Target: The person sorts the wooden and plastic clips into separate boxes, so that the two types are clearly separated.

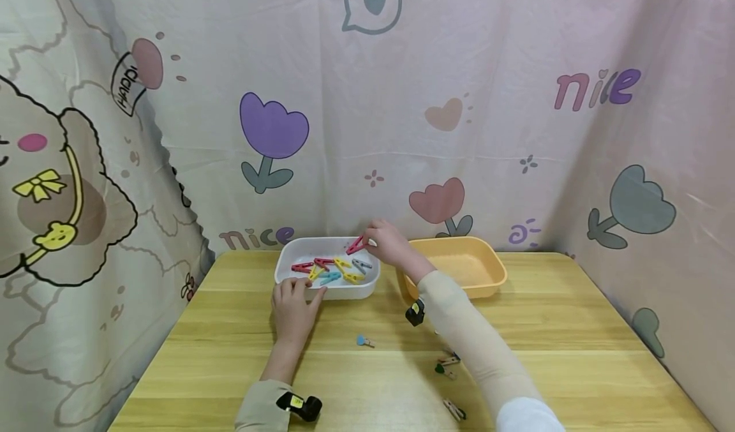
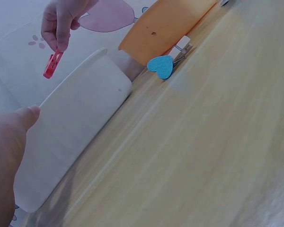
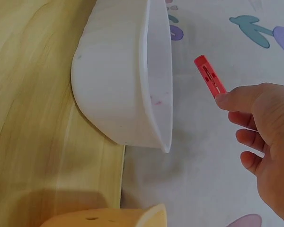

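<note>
A pale printed curtain [image 1: 494, 49] hangs behind and to both sides of a wood-grain tabletop [image 1: 201, 355], with cartoon figures, tulips and the word "nice" across it. At the left, a forearm in a beige sleeve with a black wrist camera [image 1: 298, 406] reaches up to the near left corner of a white tub [image 1: 344, 293]; the left hand [image 1: 291, 311] holds the rim there, its fingers bent over the edge and its thumb spread apart from them. Inside the tub lie plastic clips, loosely mixed: red clips [image 1: 301, 267], yellow clips [image 1: 341, 263], a blue clip [image 1: 330, 277] and, toward the right, a grey clip [image 1: 360, 265]. Above the tub's right side is a red clothespin [image 1: 355, 245] — pinched by one end between the thumb and fingers of the right hand [image 1: 393, 245], clear of the rim, its other end pointing down and to the left. On the wood in front of the tub rests a small peg with a blue heart [image 1: 365, 341]. Just right of the white tub stands a yellow tub [image 1: 459, 272], its near left corner partly behind the right sleeve. Nearer the viewer, beside that sleeve, lie more small wooden pegs [image 1: 454, 409], one with a green top.
</note>
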{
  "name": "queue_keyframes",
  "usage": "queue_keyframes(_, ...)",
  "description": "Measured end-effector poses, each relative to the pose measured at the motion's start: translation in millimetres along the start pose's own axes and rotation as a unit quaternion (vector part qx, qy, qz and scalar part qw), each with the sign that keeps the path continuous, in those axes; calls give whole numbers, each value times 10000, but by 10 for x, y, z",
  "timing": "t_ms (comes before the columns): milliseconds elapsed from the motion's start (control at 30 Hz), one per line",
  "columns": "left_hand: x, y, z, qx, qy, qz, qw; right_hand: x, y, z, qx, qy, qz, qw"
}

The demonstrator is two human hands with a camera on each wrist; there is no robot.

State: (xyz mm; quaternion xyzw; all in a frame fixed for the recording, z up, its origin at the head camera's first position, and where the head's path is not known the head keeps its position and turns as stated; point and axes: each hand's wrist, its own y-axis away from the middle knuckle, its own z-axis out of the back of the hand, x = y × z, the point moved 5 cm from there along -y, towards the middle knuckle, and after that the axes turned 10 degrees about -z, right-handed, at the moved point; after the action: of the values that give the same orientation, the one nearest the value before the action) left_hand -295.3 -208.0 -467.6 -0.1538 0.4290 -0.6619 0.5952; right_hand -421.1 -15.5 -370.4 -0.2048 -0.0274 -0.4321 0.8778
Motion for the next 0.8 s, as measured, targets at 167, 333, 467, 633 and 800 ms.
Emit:
queue_keyframes(167, -2, -6, 0, -20, 18, -8, 10000, -32, -36, -49, 72, -44, -205, 9998)
queue_keyframes(333, 7, -2, -9, 46, 40, 37, 10000, -59, -49, -109, 112, -166, -349, 9992)
queue_keyframes(467, 14, 4, -14, 85, 41, 59, 9999, -87, -69, -166, 124, -191, -446, 9987)
queue_keyframes(633, 11, 6, -11, 24, 5, 7, 10000, -110, -82, -202, 175, -249, -575, 9979)
queue_keyframes(800, -5, 2, 5, -41, -32, -32, 10000, -127, -94, -239, 143, -198, -683, 9974)
